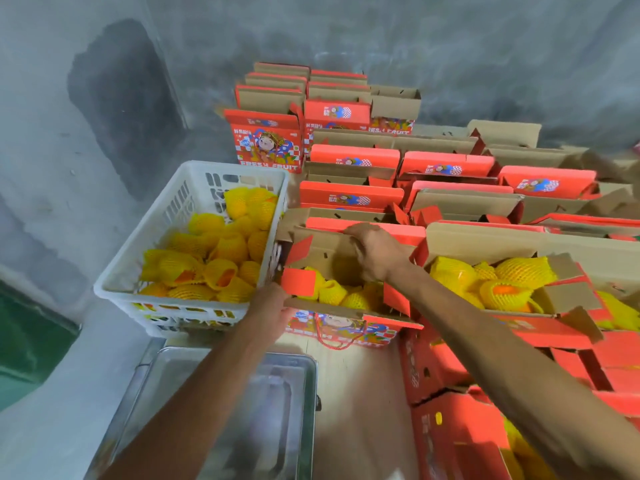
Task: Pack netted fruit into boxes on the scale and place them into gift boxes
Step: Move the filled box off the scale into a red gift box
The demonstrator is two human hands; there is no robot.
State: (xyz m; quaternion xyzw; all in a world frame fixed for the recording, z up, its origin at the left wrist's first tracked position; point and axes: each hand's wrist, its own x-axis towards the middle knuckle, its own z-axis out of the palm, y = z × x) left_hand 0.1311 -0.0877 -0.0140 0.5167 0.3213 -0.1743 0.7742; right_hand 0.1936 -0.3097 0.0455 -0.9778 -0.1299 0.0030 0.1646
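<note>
A red gift box (pixel 341 329) printed FRESH FRUIT stands open in front of me, with fruit in yellow foam nets (pixel 337 292) inside. My left hand (pixel 273 308) grips the box's near left corner. My right hand (pixel 375 252) reaches over the box and grips its far cardboard flap (pixel 323 247). The steel scale pan (pixel 277 403) lies bare below the box. A white plastic basket (pixel 121 282) on the left holds several netted fruit (pixel 211 261).
A second open gift box (pixel 575 292) with netted fruit (pixel 502 280) sits to the right. Several open red gift boxes (pixel 446 164) stand in rows behind, up to a grey wall. More red boxes (pixel 453 420) lie at lower right.
</note>
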